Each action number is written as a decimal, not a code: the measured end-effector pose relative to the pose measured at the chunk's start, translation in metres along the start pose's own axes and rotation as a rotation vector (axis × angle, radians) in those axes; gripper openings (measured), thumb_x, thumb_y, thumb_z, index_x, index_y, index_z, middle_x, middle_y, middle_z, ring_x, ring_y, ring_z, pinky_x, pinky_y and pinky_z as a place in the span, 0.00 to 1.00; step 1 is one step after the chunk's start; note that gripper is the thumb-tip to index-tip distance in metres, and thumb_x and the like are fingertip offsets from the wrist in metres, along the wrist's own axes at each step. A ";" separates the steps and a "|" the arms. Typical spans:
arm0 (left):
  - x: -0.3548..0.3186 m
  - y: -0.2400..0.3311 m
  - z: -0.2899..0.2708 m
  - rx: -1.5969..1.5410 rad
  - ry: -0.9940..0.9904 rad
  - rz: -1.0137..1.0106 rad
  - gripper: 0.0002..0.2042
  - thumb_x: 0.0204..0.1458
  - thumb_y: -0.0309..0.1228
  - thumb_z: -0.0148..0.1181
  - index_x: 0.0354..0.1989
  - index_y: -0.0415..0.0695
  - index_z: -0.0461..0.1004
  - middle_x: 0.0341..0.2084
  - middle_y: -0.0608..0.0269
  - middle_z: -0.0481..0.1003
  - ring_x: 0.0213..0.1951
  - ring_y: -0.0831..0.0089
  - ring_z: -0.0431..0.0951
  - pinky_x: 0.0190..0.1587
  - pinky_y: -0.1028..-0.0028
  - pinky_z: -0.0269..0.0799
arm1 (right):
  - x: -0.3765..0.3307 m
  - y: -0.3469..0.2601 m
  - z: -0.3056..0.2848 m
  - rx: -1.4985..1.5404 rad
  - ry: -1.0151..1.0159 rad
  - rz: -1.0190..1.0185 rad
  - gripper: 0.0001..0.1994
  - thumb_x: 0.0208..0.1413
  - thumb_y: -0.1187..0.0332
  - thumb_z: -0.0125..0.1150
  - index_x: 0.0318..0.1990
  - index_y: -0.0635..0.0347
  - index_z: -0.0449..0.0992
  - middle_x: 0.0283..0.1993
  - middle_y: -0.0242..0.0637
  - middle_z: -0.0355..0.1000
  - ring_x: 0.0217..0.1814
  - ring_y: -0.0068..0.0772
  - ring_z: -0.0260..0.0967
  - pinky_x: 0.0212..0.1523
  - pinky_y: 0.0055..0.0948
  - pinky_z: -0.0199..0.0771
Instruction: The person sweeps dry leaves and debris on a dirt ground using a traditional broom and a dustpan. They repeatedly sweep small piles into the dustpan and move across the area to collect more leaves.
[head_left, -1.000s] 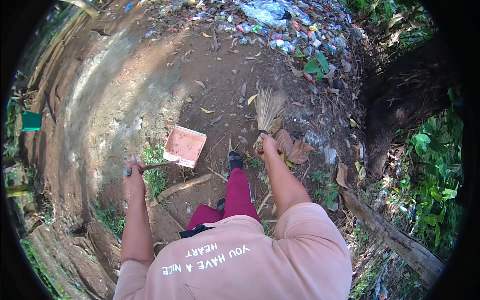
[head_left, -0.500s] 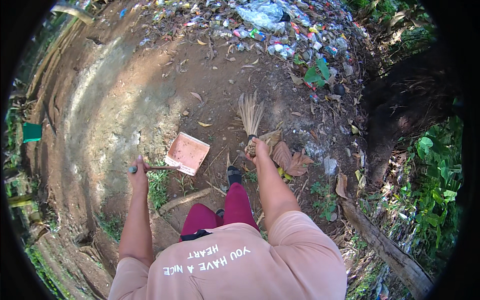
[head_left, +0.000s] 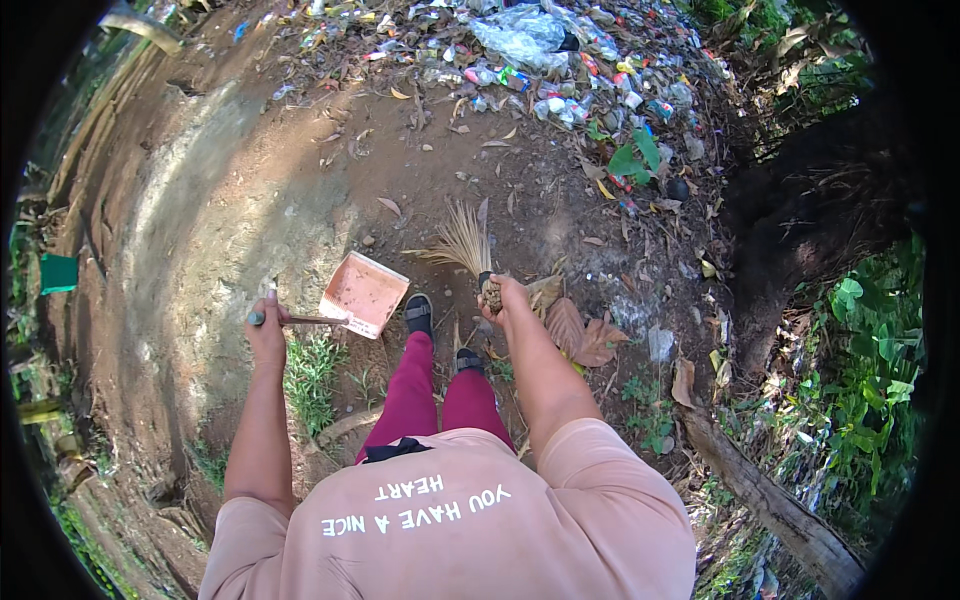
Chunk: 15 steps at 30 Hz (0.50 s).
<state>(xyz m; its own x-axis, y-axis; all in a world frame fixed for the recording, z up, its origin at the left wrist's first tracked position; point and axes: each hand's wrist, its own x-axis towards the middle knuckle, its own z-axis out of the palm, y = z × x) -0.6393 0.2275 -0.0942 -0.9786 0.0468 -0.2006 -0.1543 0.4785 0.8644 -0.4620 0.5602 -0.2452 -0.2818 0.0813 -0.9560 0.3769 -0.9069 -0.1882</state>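
Note:
My left hand [head_left: 267, 325] grips the thin handle of a pink square dustpan [head_left: 364, 293], which hangs just above the brown dirt ahead of my left foot. My right hand [head_left: 503, 297] is closed around the bound end of a short straw hand broom [head_left: 463, 245]; its bristles fan out up and to the left over the soil. My legs in dark red trousers and black sandals [head_left: 419, 312] stand between the two hands. Large dry brown leaves [head_left: 582, 335] lie just right of my right hand.
A heap of plastic litter and bottles [head_left: 540, 50] lies at the top of the dirt patch. A dark tree trunk [head_left: 800, 230] and green plants stand at the right, a fallen log [head_left: 770, 500] at lower right. Grass tufts [head_left: 312, 370] grow by my left leg.
The view has shifted as I stepped forward. The dustpan and broom now sit closer to my feet, and the broom's bristles point more to the left.

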 end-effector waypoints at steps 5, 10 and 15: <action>0.044 -0.015 0.011 0.085 -0.046 0.016 0.20 0.54 0.41 0.49 0.14 0.41 0.65 0.12 0.67 0.65 0.20 0.80 0.63 0.28 0.78 0.59 | -0.032 0.042 0.050 -0.074 -0.013 -0.262 0.11 0.49 0.63 0.54 0.39 0.55 0.65 0.19 0.35 0.65 0.14 0.31 0.66 0.07 0.28 0.63; 0.088 -0.012 0.014 0.050 -0.104 0.053 0.20 0.54 0.39 0.49 0.14 0.40 0.64 0.12 0.67 0.65 0.20 0.79 0.62 0.27 0.77 0.59 | 0.001 0.030 0.113 -0.004 -0.337 0.186 0.10 0.50 0.61 0.51 0.33 0.58 0.66 0.21 0.36 0.66 0.16 0.32 0.65 0.08 0.25 0.61; 0.126 -0.004 0.020 -0.009 -0.144 0.026 0.19 0.54 0.37 0.48 0.14 0.40 0.64 0.12 0.67 0.64 0.20 0.79 0.61 0.27 0.77 0.58 | 0.060 -0.039 0.132 0.091 -0.069 0.026 0.11 0.49 0.60 0.51 0.26 0.59 0.65 0.16 0.36 0.64 0.14 0.34 0.64 0.08 0.24 0.61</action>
<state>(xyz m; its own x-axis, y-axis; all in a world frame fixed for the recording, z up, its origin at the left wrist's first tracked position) -0.7594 0.2488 -0.1325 -0.9526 0.1853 -0.2413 -0.1306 0.4674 0.8743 -0.6099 0.5456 -0.2660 -0.3343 0.0312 -0.9420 0.3044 -0.9423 -0.1392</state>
